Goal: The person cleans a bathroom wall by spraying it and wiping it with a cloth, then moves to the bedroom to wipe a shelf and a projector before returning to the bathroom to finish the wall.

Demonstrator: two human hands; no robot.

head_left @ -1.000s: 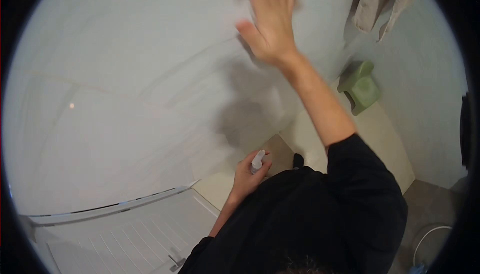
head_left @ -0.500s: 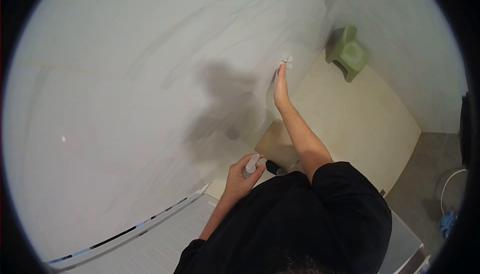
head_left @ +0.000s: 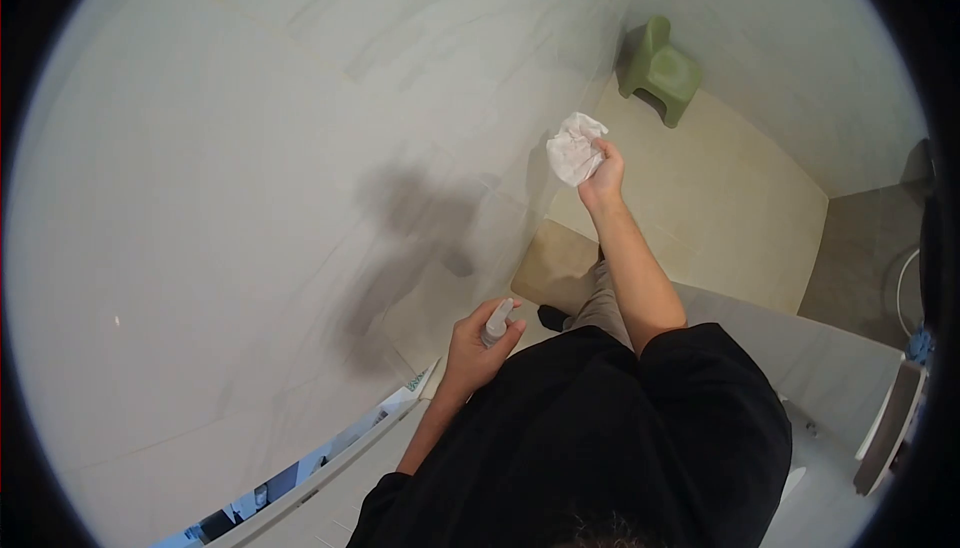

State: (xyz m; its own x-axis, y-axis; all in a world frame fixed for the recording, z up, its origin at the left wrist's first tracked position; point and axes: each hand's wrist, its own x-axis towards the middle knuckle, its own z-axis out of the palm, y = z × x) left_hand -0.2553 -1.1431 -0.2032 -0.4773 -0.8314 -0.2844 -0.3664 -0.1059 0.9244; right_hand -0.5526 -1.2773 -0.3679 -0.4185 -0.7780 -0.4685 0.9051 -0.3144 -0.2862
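Near the lower middle, my left hand (head_left: 476, 350) is wrapped round a pale spray bottle (head_left: 497, 322), its nozzle end pointing up beside the thumb. Farther forward, my right hand (head_left: 604, 176) holds a crumpled white cloth (head_left: 576, 150) between thumb and fingers. The cloth hangs near the light wall (head_left: 300, 148), and its palm side is turned toward me. Whether it touches the wall I cannot tell.
A green plastic chair (head_left: 664, 73) stands on the beige floor (head_left: 715, 183) by the far corner. A brownish block or step (head_left: 555, 263) lies below my right forearm. A ledge with a grey-topped edge (head_left: 820, 343) runs at the right.
My right hand has come away from the wall and turned, showing the cloth spread in it. My left hand still holds the bottle. The camera view has shifted and turned.
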